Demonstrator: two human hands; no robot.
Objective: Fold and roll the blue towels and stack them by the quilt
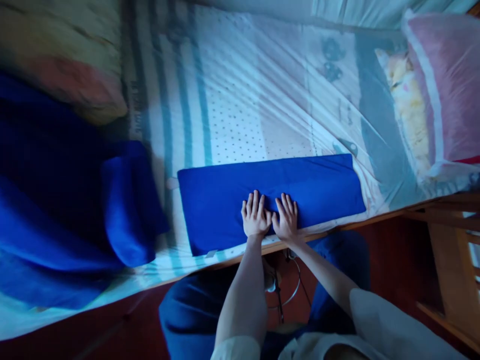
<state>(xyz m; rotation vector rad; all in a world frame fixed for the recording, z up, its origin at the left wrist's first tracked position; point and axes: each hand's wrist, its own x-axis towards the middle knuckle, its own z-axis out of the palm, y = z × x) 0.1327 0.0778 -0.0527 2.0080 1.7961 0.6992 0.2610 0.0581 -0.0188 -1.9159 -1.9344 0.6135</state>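
A folded blue cloth [311, 187] lies as a long strip along the near edge of the bed [240, 90]. My left hand [255, 216] rests flat on its near edge, fingers stretched out and apart. My right hand [287, 217] lies flat right beside it, thumbs almost touching, fingers also spread. Neither hand holds anything. Both press on the middle of the cloth's near side.
A heap of blue fabric [67, 210] covers the left of the bed, with a rolled blue piece [129, 200] at its edge. A pink pillow [446, 85] lies at the right beside a pale soft toy [408, 110]. A wooden frame [450, 260] stands at the right.
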